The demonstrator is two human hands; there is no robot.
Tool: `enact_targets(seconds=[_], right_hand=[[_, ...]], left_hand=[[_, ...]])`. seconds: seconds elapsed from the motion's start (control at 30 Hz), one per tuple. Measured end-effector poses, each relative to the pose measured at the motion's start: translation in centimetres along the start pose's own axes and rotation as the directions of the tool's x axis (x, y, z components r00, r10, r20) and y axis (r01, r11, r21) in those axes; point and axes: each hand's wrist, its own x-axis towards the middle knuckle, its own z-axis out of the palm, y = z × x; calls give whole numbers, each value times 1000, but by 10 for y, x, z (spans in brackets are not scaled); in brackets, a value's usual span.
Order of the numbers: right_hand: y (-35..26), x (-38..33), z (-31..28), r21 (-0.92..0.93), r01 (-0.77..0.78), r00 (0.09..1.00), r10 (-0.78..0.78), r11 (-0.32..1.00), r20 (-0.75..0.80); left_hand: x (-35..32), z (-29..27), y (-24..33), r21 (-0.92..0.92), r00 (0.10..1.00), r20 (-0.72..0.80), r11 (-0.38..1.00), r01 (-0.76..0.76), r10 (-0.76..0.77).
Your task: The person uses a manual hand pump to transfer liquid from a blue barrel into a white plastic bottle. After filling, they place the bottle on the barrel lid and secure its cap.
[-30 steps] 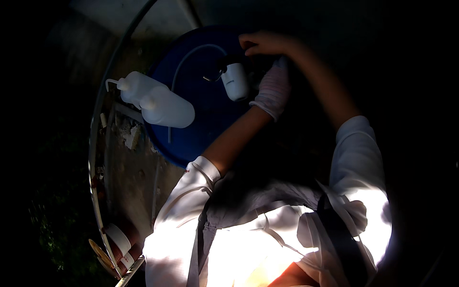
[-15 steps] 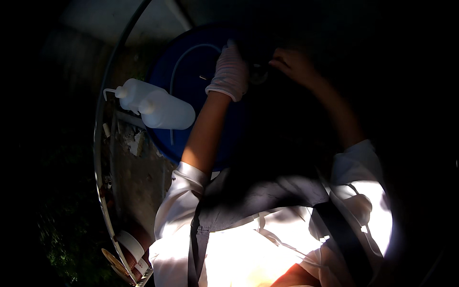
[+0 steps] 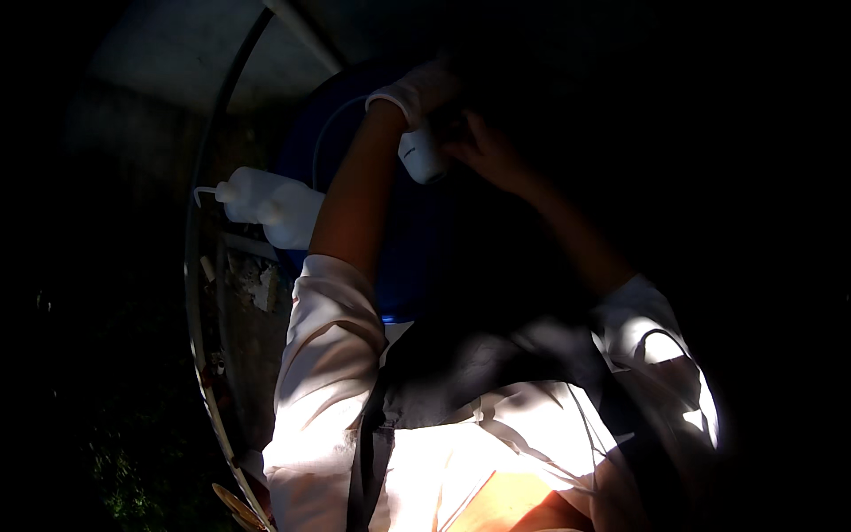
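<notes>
My left hand [image 3: 425,87], in a pale knitted glove, reaches over the far part of a round blue drum top [image 3: 408,257]. A short white cylinder with a small dark mark [image 3: 421,158] sticks out from under the glove, tilted, its rounded end toward me. The left hand seems closed on it, though the fingers are lost in shadow. My bare right hand [image 3: 496,158] is just right of the cylinder, fingers apart and pointing at it; whether they touch is too dark to tell.
Two whitish squeeze bottles [image 3: 253,193] lie at the drum's left edge, one with a bent spout, partly behind my left forearm. A thin tube [image 3: 316,151] curves over the drum. A curved rail [image 3: 189,266] runs along the left. Deep shadow hides the right side.
The white cylinder has come into sight below the glove. My left hand has shifted up and turned, its forearm now covering part of the bottles. My right hand has moved left and slightly down.
</notes>
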Motion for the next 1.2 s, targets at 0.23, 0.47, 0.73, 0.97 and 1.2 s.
enact_targets(seconds=[0.23, 0.47, 0.73, 0.97, 1.2], right_hand=[[101, 99, -41, -507, 42, 800, -333, 861, -499], [87, 112, -12, 580, -110, 983, 174, 807, -56], [42, 20, -14, 326, -84, 916, 202, 942, -348], [26, 4, 20, 456, -172, 884, 341, 873, -319], [-2, -4, 40, 410, -106, 873, 282, 906, -399]], left_hand=[[-25, -37, 80, -863, 672, -305, 494, 106, -675], [-18, -14, 97, -840, 657, -5, 359, 406, -754], [40, 3, 50, -880, 452, -151, 328, 345, -879], [63, 55, 17, -910, 651, 70, 219, 352, -755], [75, 82, 0, -704, 824, -7, 588, 398, -566]])
